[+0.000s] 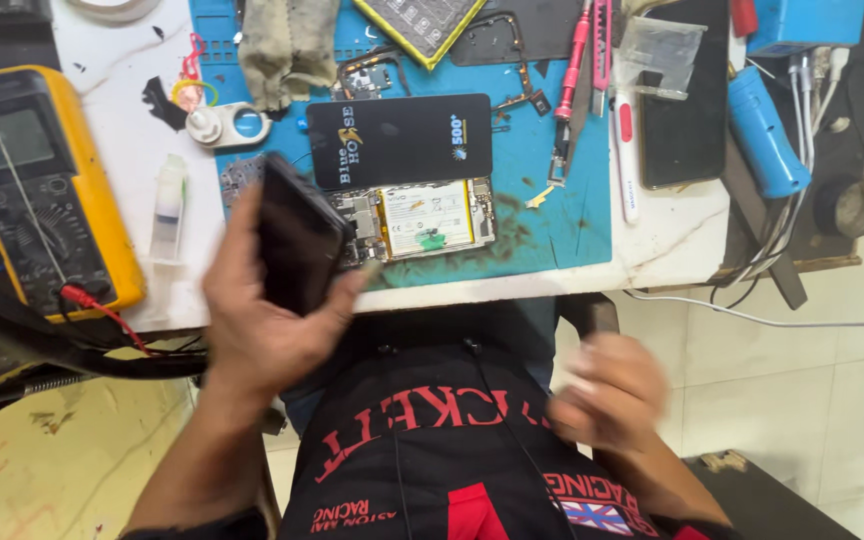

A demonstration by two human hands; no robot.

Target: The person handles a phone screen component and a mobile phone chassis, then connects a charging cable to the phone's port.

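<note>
The dark phone panel (297, 235) sits tilted in the left hand (272, 320), fingers curled around its edges, just in front of the opened phone (417, 220) on the blue mat (562, 220); the right hand (607, 390) hangs blurred below the mat, grip unclear; best kept gripped by the edges, steady above the opened phone.

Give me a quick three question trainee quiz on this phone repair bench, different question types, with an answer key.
1. True or false: the left hand holds a dark phone panel tilted up off the bench.
2. The opened phone lies on: A) the blue mat B) the yellow multimeter C) the floor.
3. Fill in: the right hand is blurred, below the bench edge, so whether it grips anything ____ be told.

Key: 1 true; 2 A; 3 cannot.
</note>
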